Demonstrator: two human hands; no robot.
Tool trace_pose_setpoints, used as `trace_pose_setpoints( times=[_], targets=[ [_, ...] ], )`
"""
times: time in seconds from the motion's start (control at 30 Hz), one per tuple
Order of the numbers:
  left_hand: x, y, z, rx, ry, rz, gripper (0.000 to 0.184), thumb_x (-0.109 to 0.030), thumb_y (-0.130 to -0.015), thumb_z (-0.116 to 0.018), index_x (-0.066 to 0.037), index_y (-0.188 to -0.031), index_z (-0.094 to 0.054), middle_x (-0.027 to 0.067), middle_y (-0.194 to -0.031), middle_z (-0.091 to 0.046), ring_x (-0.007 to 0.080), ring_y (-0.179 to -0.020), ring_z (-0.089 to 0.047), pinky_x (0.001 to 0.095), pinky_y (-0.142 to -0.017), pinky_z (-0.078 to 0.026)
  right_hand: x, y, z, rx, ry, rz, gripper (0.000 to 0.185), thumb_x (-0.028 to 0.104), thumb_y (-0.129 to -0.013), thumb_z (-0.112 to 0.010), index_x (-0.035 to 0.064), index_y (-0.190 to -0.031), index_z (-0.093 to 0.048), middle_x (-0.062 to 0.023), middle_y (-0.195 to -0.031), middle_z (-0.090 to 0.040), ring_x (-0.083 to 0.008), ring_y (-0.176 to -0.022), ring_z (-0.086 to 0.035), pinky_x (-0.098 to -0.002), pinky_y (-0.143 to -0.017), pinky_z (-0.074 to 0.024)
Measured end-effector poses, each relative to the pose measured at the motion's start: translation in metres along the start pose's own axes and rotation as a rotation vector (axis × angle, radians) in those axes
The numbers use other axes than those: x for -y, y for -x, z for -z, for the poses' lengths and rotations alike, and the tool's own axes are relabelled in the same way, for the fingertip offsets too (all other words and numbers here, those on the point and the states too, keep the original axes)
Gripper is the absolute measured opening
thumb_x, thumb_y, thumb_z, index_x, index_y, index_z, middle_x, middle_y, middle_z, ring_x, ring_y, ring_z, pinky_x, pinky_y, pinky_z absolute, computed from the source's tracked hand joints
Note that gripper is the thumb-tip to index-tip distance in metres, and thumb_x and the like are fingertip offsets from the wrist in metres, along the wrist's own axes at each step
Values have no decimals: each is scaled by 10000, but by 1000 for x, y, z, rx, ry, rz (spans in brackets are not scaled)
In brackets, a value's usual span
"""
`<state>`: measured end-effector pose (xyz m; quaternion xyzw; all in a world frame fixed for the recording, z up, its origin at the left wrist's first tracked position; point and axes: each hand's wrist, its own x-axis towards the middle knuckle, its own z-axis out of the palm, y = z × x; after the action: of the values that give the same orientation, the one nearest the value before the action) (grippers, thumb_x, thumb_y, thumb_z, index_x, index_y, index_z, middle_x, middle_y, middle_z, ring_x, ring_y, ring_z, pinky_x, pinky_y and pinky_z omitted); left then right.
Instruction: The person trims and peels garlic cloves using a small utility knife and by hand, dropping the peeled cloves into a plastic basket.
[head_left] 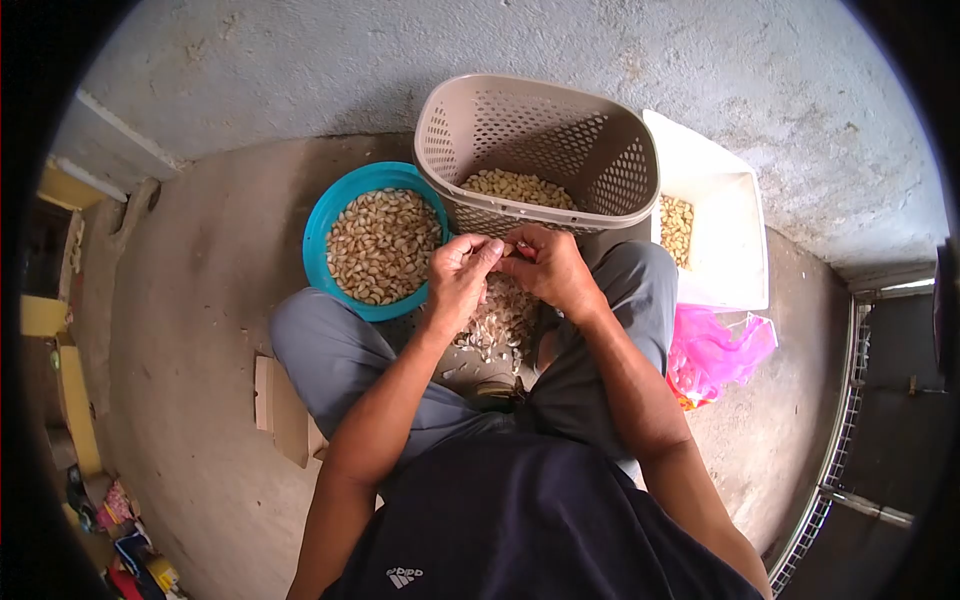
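Near basket rim (545, 212), hands (460, 282) (558, 270) together, floor (215, 290) leftward

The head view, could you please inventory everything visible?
Basin: one, teal, left
Basket: one, beige, upper centre
Box: one, white, right
Cloves: many, pale to brown, inside those
Peelings: uncounted, pale, between legs
Bag: one, pink, near box
Cardboard: some, brown, left
Clutter: several, mixed, lower left
Wall: one, grey, top
Floor: one, greyish, underneath
Panelling: some, dark, right
Unclear item: one, red, centre
Left hand: one, bare, centre
Right hand: one, bare, centre
Legs: two, grey trousers, centre
Shirt: one, navy, bottom
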<state>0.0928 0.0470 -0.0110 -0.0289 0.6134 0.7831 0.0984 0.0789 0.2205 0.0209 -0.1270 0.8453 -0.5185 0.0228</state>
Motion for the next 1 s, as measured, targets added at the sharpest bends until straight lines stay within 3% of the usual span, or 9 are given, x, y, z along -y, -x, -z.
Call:
trace_pose_setpoints(
  times=[0.17,0.27,0.37,0.47,0.57,0.67,0.77,0.87,1.0],
  targets=[
    [6,-4,9,94,-121,-24,229,-215,-1018,-678,13,-1021,-707,58,-812,-718,36,-518,-535,208,-468,-424,-6,-2,4,35,79,10,310,167,-775,-857,-45,-907,-672,-188,-724,-615,-233,-641,-554,-396,-639,-494],
    [5,-4,6,135,-146,-118,199,-169,-1029,-648,24,-1049,-692,28,-831,-683,31,-574,-542,214,-504,-443,-7,-2,7,59,100,38,311,169,-771,-837,-57,-878,-652,-219,-735,-625,-257,-635,-574,-412,-632,-491],
    [27,-17,16,147,-447,-426,187,-128,-1023,-639,51,-1019,-689,42,-864,-683,66,-725,-600,244,-641,-493,-11,-2,8,91,126,2,281,149,-769,-804,-58,-870,-644,-249,-749,-637,-331,-637,-608,-429,-637,-497],
    [17,-10,15,189,-510,-357,176,-104,-1005,-649,69,-990,-681,54,-889,-683,90,-837,-609,270,-740,-499,-12,0,9,102,164,14,255,131,-767,-787,-55,-863,-641,-268,-761,-640,-402,-668,-623,-440,-647,-505],
    [11,-6,12,177,-574,-301,150,-79,-991,-644,67,-980,-674,51,-850,-672,95,-794,-606,275,-703,-498,-15,2,7,105,179,19,237,120,-766,-776,-50,-868,-647,-279,-784,-647,-447,-712,-626,-452,-659,-510],
    [20,-7,12,160,-510,-305,145,-85,-995,-632,52,-977,-677,33,-797,-650,78,-742,-585,262,-656,-477,-5,3,8,114,153,2,235,125,-770,-778,-46,-869,-651,-268,-774,-647,-407,-688,-636,-447,-658,-510],
    [30,-12,16,141,-345,-178,146,-91,-959,-643,49,-960,-684,76,-724,-646,105,-687,-601,305,-621,-479,-8,2,7,115,100,-7,228,121,-773,-781,-42,-870,-654,-253,-757,-643,-363,-657,-629,-435,-652,-508],
    [7,-6,16,164,-288,-16,144,-105,-1005,-629,26,-1006,-689,-6,-771,-629,31,-701,-535,227,-609,-441,-5,1,8,115,64,-83,232,125,-777,-790,-40,-858,-648,-242,-743,-638,-326,-634,-613,-424,-647,-504],
    [5,-5,12,172,-364,-142,162,-117,-1010,-634,29,-1036,-700,-21,-776,-621,23,-649,-518,225,-558,-426,-13,0,6,72,134,9,238,125,-782,-792,-38,-860,-637,-247,-754,-638,-372,-652,-616,-425,-647,-505]
  ],
)
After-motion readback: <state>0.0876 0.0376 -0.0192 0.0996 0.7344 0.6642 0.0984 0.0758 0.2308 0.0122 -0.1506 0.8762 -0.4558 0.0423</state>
